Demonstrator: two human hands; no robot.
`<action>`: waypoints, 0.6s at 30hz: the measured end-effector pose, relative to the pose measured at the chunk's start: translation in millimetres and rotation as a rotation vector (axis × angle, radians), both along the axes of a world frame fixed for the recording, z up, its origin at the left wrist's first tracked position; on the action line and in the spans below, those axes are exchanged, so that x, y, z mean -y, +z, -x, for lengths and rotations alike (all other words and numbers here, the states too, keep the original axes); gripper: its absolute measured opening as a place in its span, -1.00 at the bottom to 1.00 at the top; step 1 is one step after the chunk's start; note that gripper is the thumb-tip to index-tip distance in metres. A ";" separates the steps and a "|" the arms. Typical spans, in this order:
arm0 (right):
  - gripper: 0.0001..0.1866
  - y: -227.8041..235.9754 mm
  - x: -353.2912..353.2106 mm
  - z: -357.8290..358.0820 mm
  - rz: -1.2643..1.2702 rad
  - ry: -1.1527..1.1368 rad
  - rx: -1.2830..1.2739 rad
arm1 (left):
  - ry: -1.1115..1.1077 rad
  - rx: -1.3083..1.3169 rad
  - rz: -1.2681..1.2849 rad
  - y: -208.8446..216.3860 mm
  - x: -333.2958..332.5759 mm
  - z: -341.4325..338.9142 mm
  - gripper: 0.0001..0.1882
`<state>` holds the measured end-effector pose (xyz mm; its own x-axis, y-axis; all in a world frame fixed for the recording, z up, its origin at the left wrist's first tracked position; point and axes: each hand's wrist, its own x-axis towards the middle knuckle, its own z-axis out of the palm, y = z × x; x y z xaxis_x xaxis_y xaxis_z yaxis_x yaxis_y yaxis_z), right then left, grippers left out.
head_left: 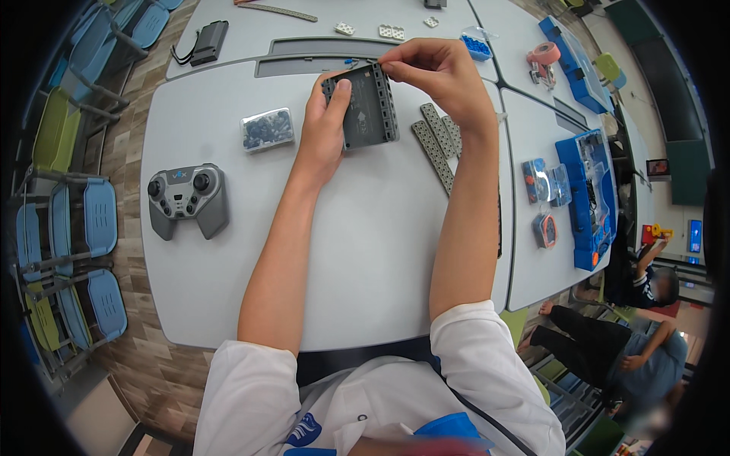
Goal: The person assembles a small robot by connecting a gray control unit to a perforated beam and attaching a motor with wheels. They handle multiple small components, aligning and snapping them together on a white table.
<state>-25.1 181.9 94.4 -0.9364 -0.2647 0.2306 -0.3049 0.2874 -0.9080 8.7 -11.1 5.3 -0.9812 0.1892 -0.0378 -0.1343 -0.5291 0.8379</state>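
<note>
My left hand (327,125) grips a dark grey rectangular electronic module (366,114) with a row of ports along its right side. The thumb lies on the module's face, and the other fingers are hidden behind it. At the module's upper right corner, my right hand (452,80) has thumb and index finger pinched together. Whatever they hold, if anything, is too small to make out. A tiny blue piece (348,61) shows by the module's top edge. Several grey perforated strips (433,156) lie on the table below my right hand.
On the left are a grey game controller (188,196) and a clear box of grey parts (268,129). A black battery-like block (207,44) sits at far left. Right, an open blue case (587,201) lies near small clear boxes (537,181). Stacked chairs (99,216) stand left; people are at right.
</note>
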 end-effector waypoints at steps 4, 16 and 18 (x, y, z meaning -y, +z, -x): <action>-0.83 5.2 3.2 -1.7 -0.062 -0.046 0.006 | 0.025 -0.064 0.036 -2.4 -0.6 1.5 -0.60; -0.85 5.9 3.1 -1.4 -0.111 -0.026 -0.031 | 0.011 -0.038 0.014 -0.8 1.6 -0.5 -0.56; -0.86 5.5 2.3 -1.7 -0.097 -0.012 -0.030 | 0.001 -0.017 0.014 -1.6 1.8 -0.3 -0.57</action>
<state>-23.4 179.5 100.0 -0.9327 -0.2758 0.2325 -0.3276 0.3773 -0.8662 9.0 -12.8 3.7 -0.9820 0.1874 -0.0235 -0.1189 -0.5171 0.8476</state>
